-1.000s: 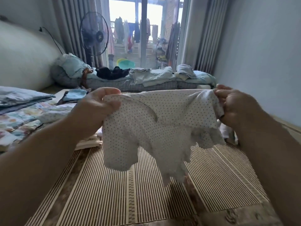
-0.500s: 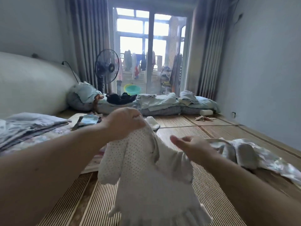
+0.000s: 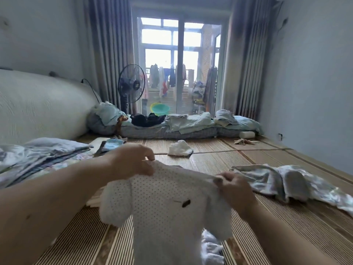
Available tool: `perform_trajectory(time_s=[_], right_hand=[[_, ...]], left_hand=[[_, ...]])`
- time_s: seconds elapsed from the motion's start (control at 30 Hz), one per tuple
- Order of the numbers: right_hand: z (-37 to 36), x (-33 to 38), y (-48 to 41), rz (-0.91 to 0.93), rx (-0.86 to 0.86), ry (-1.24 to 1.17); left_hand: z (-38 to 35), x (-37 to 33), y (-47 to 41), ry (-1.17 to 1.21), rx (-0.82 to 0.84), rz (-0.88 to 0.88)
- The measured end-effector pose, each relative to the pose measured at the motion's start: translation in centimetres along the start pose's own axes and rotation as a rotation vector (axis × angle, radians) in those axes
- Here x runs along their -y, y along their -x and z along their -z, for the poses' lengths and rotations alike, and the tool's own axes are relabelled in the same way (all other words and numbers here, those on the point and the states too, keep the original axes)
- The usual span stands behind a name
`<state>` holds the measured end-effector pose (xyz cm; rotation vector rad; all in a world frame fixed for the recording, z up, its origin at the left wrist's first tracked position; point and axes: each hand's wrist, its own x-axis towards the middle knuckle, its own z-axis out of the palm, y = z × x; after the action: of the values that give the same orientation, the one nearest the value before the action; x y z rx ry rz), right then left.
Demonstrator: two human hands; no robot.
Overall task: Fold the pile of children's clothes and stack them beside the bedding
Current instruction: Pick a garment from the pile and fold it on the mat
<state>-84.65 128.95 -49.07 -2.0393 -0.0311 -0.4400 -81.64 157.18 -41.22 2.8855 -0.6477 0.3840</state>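
Note:
A white dotted child's garment [image 3: 168, 205] hangs in front of me, held up by its top edge. My left hand [image 3: 133, 161] pinches its left shoulder. My right hand [image 3: 235, 188] pinches its right shoulder. The garment's lower part falls out of the frame. Folded bedding [image 3: 38, 155] lies on my left. A pale blue-grey unfolded garment [image 3: 286, 178] lies spread on the mat to my right. A small white garment [image 3: 180, 148] sits crumpled further ahead. More white cloth [image 3: 212, 247] lies under the held garment.
A striped bamboo mat [image 3: 248, 217] covers the floor. A low mattress with heaped bedding and a dark garment [image 3: 172, 125] runs along the far side. A standing fan [image 3: 131, 87] is by the glass door. Small folded items [image 3: 112, 144] lie beside the bedding.
My right hand let go of the garment, then took it again at the other shoulder. The garment now hangs flat with its other side showing. The camera has tilted up.

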Motion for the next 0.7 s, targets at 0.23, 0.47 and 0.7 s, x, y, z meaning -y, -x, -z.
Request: perform_trajectory(time_s=[0.23, 0.47, 0.7], right_hand=[[7.8, 6.1, -4.4, 0.336, 0.189, 0.190], [11.9, 7.3, -5.9, 0.420, 0.201, 0.570], [12.1, 6.5, -3.5, 0.269, 0.029, 0.152]], left_hand=[[2.4, 2.3, 0.1, 0.068, -0.250, 0.099], [4.6, 1.7, -0.9, 0.613, -0.303, 0.284], [5.8, 0.1, 1.3, 0.714, -0.253, 0.204]])
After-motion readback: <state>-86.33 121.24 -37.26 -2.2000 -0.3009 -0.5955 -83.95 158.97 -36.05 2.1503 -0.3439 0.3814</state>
